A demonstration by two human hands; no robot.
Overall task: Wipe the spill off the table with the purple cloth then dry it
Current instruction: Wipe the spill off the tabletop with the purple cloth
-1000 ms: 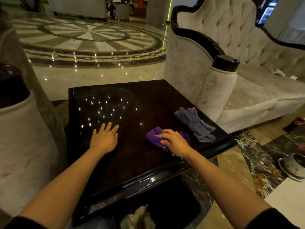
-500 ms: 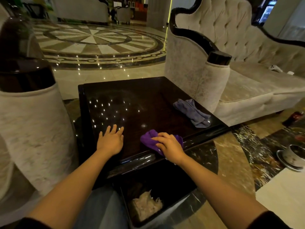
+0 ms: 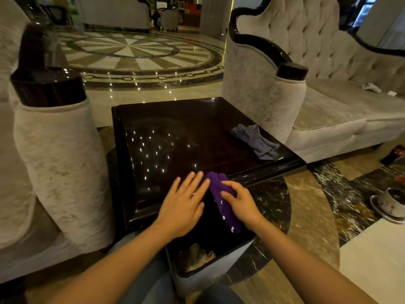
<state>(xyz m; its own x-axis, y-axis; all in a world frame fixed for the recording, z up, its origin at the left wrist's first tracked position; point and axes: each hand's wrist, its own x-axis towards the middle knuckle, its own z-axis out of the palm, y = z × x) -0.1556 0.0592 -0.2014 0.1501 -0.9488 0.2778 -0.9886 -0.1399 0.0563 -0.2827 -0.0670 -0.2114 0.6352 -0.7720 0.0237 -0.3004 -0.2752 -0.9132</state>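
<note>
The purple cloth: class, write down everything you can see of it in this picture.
The purple cloth looks like soft, fuzzy terry fabric, deep violet, with small white marks along one edge. It is bunched at the top and hangs down in a long strip over the near edge of the dark table, above an open bin. The right hand grips it from the side, and the fingertips of the left hand touch its upper part.

Right hand (image 3: 241, 202) dragged purple cloth (image 3: 221, 194) off table edge (image 3: 263, 170); left hand (image 3: 184, 205) joined.
</note>
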